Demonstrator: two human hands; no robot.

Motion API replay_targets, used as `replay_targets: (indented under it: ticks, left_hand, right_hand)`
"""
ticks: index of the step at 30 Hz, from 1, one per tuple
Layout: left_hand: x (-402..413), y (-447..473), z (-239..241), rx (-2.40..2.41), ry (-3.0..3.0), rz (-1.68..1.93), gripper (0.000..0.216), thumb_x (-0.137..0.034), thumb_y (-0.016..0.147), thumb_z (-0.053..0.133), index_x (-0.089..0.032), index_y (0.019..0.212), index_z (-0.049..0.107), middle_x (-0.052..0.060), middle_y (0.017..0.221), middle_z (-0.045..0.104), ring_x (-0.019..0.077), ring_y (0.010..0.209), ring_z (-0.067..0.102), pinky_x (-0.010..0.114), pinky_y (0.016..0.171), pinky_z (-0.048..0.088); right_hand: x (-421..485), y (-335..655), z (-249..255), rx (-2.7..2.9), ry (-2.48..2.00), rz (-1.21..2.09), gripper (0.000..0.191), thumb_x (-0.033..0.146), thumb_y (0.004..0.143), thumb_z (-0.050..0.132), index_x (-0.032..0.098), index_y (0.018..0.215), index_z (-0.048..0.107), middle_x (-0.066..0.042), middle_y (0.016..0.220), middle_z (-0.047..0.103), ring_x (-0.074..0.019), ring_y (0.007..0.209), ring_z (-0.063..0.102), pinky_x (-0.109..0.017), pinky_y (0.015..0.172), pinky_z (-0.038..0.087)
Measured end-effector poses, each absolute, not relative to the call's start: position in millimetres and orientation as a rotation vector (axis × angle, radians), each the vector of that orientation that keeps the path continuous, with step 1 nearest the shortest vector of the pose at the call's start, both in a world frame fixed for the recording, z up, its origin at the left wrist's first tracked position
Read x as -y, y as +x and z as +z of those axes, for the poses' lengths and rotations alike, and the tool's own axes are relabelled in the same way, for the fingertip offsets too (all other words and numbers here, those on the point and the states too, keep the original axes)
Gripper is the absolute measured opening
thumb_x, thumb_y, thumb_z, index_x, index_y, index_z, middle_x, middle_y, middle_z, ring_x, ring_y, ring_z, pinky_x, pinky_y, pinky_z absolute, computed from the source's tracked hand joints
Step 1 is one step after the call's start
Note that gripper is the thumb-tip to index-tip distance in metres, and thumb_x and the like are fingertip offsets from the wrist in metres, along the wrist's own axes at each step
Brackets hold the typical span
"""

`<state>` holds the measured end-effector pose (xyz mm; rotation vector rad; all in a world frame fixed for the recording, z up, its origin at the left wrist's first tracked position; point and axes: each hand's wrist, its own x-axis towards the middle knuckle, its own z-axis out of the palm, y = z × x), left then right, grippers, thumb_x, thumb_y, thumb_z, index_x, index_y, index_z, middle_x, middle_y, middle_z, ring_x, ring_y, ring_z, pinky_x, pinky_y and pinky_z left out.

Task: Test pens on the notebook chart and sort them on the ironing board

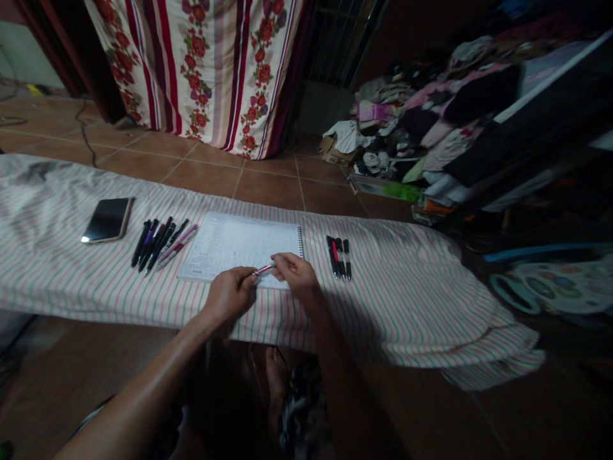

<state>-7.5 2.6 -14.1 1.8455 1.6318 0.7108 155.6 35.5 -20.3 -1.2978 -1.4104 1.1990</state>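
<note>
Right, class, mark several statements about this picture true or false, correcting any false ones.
The left hand and right hand hold one pen. True.
A dark-screened device lies left of the notebook. True.
The notebook's spiral binding is on its left edge. False: the binding is on the right.
Most loose pens lie right of the notebook. False: the left pens outnumber the right pens.
The curtain is plain. False: the curtain has stripes and red flowers.

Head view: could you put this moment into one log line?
left hand: holds pen; right hand: holds same pen; under hands: spiral notebook; right of notebook: pens; left: more pens, phone
</note>
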Motion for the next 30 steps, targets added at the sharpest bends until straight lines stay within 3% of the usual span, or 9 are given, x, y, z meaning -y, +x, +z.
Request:
replay_targets:
  ticks: [2, 7, 17, 20, 25, 30]
  left_hand:
    - [-4, -8, -17, -1.611, 1.792, 0.744, 0.034, -0.034, 0.084, 0.042, -0.019, 0.102, 0.066, 0.006, 0.098, 0.07, 0.0211, 0.091, 0.062, 0.029, 0.078, 0.045]
    - [-5, -8, -20, -1.573, 1.747, 0.762, 0.034, -0.034, 0.084, 0.042, -0.019, 0.101, 0.066, 0.005, 0.094, 0.071, 0.02, 0.087, 0.063, 0.028, 0.074, 0.046]
    - [1, -3, -6, -1.695, 2.024, 0.609, 0.034, -0.029, 0.086, 0.038, -0.018, 0.104, 0.065, 0.008, 0.09, 0.069, 0.0209, 0.083, 0.062, 0.028, 0.07, 0.043]
    - [-1, -2, -8, -1.709, 1.958, 0.642, 0.034, -0.031, 0.086, 0.039, -0.019, 0.106, 0.064, 0.007, 0.095, 0.069, 0.0208, 0.087, 0.062, 0.029, 0.074, 0.044]
    - [-7, -3, -18, -1.652, 1.713, 0.76, 0.034, -0.033, 0.083, 0.043, -0.018, 0.104, 0.065, 0.006, 0.098, 0.07, 0.0211, 0.091, 0.062, 0.03, 0.078, 0.045]
    - [-8, -2, -23, -1.575, 1.644, 0.808, 0.033, -0.034, 0.082, 0.044, -0.018, 0.1, 0.067, 0.004, 0.087, 0.072, 0.0194, 0.08, 0.064, 0.028, 0.071, 0.047]
  right_hand:
    - [-36, 156, -20, 1.326, -1.215, 1.259, 0.034, 0.045, 0.07, 0.059, 0.017, 0.088, 0.062, -0.002, 0.067, 0.061, -0.0121, 0.059, 0.057, -0.025, 0.058, 0.044]
    - [-36, 157, -20, 1.323, -1.213, 1.276, 0.03, 0.04, 0.066, 0.063, 0.016, 0.084, 0.065, -0.002, 0.066, 0.063, -0.0132, 0.06, 0.058, -0.027, 0.061, 0.046]
    - [-40, 160, -24, 1.544, -1.444, 1.074, 0.036, 0.054, 0.072, 0.053, 0.019, 0.06, 0.053, 0.004, 0.048, 0.049, -0.0103, 0.048, 0.048, -0.022, 0.047, 0.037]
    - [-39, 157, -23, 1.486, -1.421, 1.104, 0.038, 0.055, 0.073, 0.052, 0.019, 0.065, 0.057, 0.002, 0.053, 0.054, -0.0112, 0.053, 0.052, -0.023, 0.051, 0.041]
    - [-37, 151, -22, 1.279, -1.245, 1.246, 0.039, 0.049, 0.07, 0.058, 0.016, 0.092, 0.062, -0.003, 0.07, 0.063, -0.0142, 0.065, 0.059, -0.026, 0.06, 0.047]
    - [-38, 153, -24, 1.266, -1.226, 1.245, 0.032, 0.044, 0.067, 0.062, 0.017, 0.083, 0.065, -0.004, 0.068, 0.064, -0.0155, 0.066, 0.06, -0.028, 0.063, 0.048]
